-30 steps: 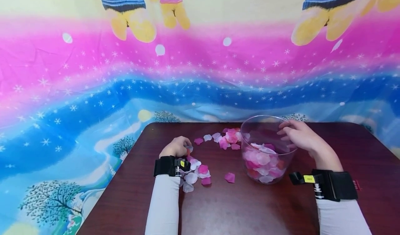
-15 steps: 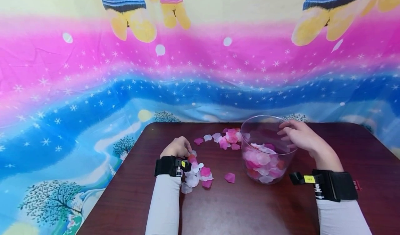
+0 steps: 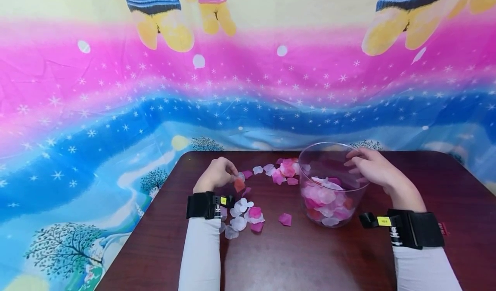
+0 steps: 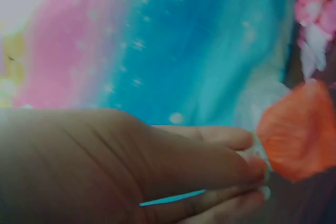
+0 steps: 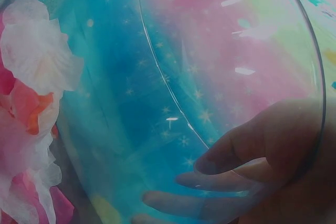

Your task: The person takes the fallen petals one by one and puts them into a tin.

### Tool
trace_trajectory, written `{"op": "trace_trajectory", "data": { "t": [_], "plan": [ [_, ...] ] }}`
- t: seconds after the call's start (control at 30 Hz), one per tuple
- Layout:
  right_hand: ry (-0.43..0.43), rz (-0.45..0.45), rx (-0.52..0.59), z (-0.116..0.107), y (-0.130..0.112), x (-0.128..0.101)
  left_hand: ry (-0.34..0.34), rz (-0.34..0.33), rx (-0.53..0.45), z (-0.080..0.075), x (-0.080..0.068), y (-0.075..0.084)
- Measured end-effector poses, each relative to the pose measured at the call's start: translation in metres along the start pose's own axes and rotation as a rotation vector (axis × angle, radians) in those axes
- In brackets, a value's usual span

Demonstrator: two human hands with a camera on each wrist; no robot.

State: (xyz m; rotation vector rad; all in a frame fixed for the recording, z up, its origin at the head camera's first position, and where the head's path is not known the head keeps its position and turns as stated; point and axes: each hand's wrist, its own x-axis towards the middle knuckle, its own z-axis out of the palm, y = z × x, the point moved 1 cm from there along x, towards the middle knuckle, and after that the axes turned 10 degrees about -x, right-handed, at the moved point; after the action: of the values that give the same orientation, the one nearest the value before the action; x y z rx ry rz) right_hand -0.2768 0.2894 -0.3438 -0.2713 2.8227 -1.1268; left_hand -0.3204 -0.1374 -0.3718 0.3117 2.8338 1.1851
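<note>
My left hand (image 3: 217,173) pinches an orange petal (image 4: 299,132) together with a pale, translucent petal (image 4: 260,100) between thumb and fingers. It is just behind a loose pile of white and pink petals (image 3: 238,223) on the left of the table. At the right, my right hand (image 3: 373,169) holds the side of a clear bucket (image 3: 324,164) near its rim, its fingers curled at the wall. White, pink and red petals (image 3: 323,198) fill the bucket's lower half. In the right wrist view, thumb and fingers (image 5: 231,150) show through the transparent wall.
A second cluster of pink and white petals (image 3: 286,169) lies behind and left of the bucket. One magenta petal (image 3: 285,219) sits alone in front. The dark wooden table (image 3: 294,261) ends at a printed cloth backdrop (image 3: 248,80).
The left hand has moved back from the pile, carrying the orange and pale petals. The front pile has shifted slightly right. The right hand and bucket stay as they were.
</note>
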Motion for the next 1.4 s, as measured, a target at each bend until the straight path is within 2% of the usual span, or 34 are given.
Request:
{"op": "trace_trajectory", "data": {
  "t": [0.13,0.27,0.4,0.5,0.57,0.63,0.77,0.87,1.03,1.23,1.4],
  "plan": [
    [-0.001,0.001,0.003,0.0,0.0,-0.001,0.085,0.046,-0.04,-0.004,-0.003,0.018],
    [0.0,0.002,0.003,0.0,0.0,-0.001,0.264,0.067,-0.162,0.001,-0.004,0.046],
    [-0.002,0.0,0.004,0.0,-0.001,0.0,0.457,0.157,-0.345,0.018,-0.007,0.083],
    [-0.004,-0.001,0.004,-0.001,0.0,0.0,0.521,0.251,-0.472,0.038,-0.013,0.111],
    [-0.003,-0.002,0.004,-0.001,0.0,0.0,0.522,0.323,-0.523,0.054,-0.017,0.128],
    [0.0,-0.004,0.004,-0.002,0.0,0.0,0.489,0.396,-0.53,0.07,-0.022,0.141],
    [0.003,-0.002,0.002,-0.002,0.0,-0.001,0.397,0.531,-0.413,0.095,-0.028,0.155],
    [0.0,-0.004,-0.002,-0.001,0.0,0.0,0.371,0.588,-0.311,0.102,-0.028,0.156],
    [-0.007,-0.004,-0.004,0.0,-0.001,0.001,0.37,0.614,-0.27,0.098,-0.028,0.152],
    [-0.004,0.003,0.003,-0.001,-0.001,0.0,0.319,0.623,-0.276,0.089,-0.026,0.149],
    [-0.003,0.002,0.009,-0.002,0.0,0.001,0.316,0.595,-0.243,0.069,-0.024,0.145]
  ]
}}
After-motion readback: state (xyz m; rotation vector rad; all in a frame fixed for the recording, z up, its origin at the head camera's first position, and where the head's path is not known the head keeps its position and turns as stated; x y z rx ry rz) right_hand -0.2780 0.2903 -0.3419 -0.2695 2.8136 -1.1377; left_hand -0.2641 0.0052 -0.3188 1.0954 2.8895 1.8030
